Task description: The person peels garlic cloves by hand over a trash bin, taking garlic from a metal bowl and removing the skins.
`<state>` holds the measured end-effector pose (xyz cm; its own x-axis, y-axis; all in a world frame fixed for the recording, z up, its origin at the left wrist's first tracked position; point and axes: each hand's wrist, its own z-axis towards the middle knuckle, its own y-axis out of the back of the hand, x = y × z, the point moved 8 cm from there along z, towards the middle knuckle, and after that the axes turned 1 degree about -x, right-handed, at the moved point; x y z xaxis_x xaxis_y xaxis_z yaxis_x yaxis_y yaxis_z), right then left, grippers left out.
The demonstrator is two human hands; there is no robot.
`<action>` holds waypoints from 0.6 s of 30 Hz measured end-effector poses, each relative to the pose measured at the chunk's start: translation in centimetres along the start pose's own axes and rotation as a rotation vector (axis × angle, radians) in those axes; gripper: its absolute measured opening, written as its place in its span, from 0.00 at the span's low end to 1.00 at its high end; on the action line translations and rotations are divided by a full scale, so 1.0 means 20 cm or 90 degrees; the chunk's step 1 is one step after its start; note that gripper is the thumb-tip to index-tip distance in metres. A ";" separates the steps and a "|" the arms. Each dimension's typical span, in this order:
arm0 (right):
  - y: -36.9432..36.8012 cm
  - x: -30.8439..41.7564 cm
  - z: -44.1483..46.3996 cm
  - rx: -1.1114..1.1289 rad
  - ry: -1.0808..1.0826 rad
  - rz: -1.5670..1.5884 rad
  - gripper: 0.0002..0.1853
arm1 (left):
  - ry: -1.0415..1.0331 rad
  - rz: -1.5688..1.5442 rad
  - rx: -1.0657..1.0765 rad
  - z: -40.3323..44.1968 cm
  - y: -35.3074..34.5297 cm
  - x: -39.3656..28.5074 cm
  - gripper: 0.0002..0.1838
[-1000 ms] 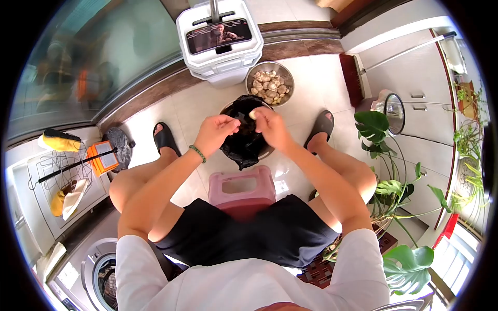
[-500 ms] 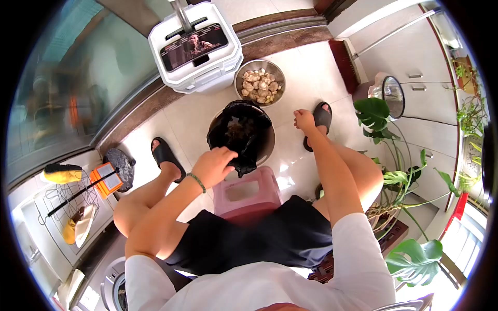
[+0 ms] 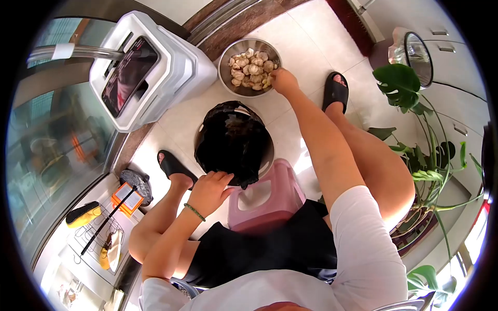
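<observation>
A steel bowl (image 3: 222,78) full of garlic bulbs (image 3: 252,69) stands on the floor. My right hand (image 3: 285,82) is at the bowl's right edge, its fingers closed by some pale yellow peeled-looking cloves; what they hold, if anything, is hidden. Nearer to me is a bin lined with a black plastic bag (image 3: 228,140), its inside too dark to make out. My left hand (image 3: 210,189), with a green beaded bracelet on the wrist, is at the bin's near left edge, fingers extended and thumb apart, holding nothing that I can see.
A pink plastic stool (image 3: 282,189) is between my legs, behind the bin. On the left a white container (image 3: 176,72) carries a phone (image 3: 130,76). A wire rack (image 3: 98,233) stands lower left. Potted plants (image 3: 397,85) and white cabinets (image 3: 451,67) line the right side.
My right hand has moved from beside my right foot to the garlic bowl. My left hand stays by the bin's near edge. The view has turned and shifted.
</observation>
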<state>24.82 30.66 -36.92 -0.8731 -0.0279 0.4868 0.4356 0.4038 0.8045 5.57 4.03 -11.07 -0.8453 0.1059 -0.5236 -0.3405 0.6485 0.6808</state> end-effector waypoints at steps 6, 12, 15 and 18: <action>-0.05 0.26 0.05 0.062 0.089 -0.030 0.12 | -0.017 -0.051 0.028 0.05 0.00 -0.06 0.16; -0.13 0.51 0.12 -0.073 0.255 -0.040 0.12 | -0.017 0.007 0.018 0.03 0.00 -0.05 0.19; -0.01 0.51 0.28 -0.206 0.194 -0.085 0.10 | -0.035 0.009 0.013 0.04 0.02 -0.08 0.19; 0.11 0.49 0.40 -0.280 0.135 -0.161 0.08 | -0.036 -0.027 0.030 0.04 0.02 -0.11 0.19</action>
<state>15.38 38.67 -33.12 -0.9191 -0.2766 0.2806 0.3075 -0.0583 0.9498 7.56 4.66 -10.10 -0.8059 0.1192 -0.5799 -0.3542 0.6878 0.6336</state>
